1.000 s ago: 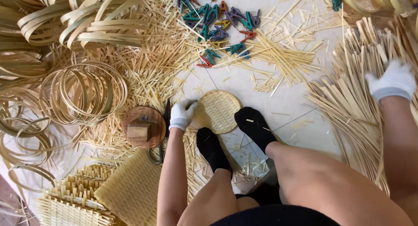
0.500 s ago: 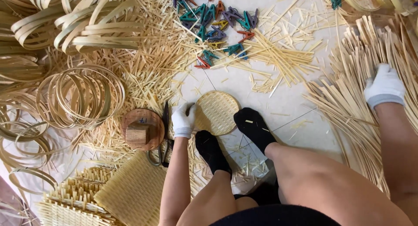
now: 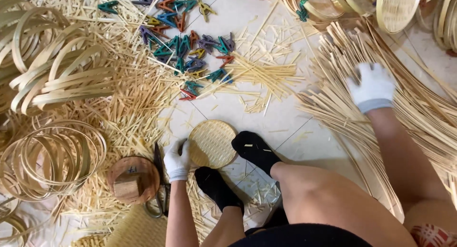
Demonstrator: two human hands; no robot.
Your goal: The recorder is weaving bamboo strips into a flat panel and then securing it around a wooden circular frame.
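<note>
1. On a pale tiled floor, seen from above, a seated person is working with two hands in white knit gloves and two feet in black socks.
2. One left hand is curling its fingers over the left rim of a round woven bamboo disc, gripping it.
3. One disc is lying flat on the floor, finely plaited and pale yellow, with the toe of the right foot touching its right edge and the left foot sitting just below it.
4. One right hand is resting palm down, fingers spread, on a fan of long thin bamboo strips; whether it is pinching any strip I cannot tell.
5. One pair of dark-handled scissors is lying just left of the left wrist.
6. One round wooden stand with a small block on top is sitting beside the scissors.
7. One scatter of plastic clothes pegs, too many to count, in teal, purple, orange and red, is lying above the disc.
8. Short bamboo offcuts, like straw, are littering the floor at the left.
9. Two heaps of bent bamboo hoops are lying at the far left: a stack of flat rings and a looser pile above it.
10. Several rimmed woven trays are crowding the top right corner.
</note>
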